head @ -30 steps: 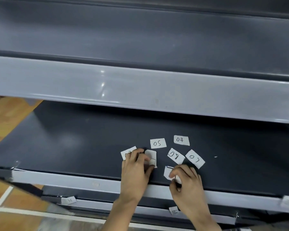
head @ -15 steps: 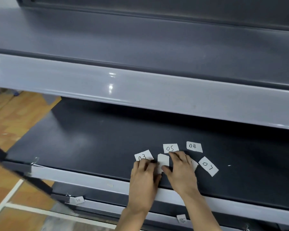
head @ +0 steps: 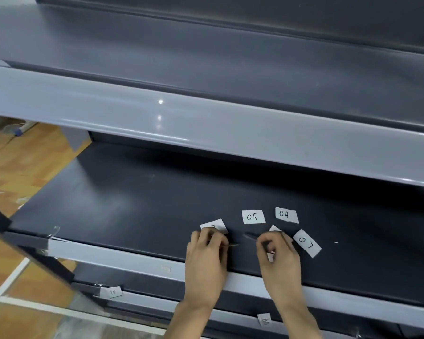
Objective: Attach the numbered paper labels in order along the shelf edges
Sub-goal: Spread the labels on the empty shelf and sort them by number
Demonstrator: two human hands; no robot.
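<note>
Probably a shop: grey metal display shelving, numbered paper labels, wooden floor.

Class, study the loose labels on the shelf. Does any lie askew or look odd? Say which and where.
Yes. Label 07, rightmost, lies turned well off square, while 05 and 04 behind it sit nearly straight. The label under the fingertips of the left hand is tilted too. One label on the lower edge sits sideways.

White paper labels 05, 04, 07 flat on dark shelf
</note>
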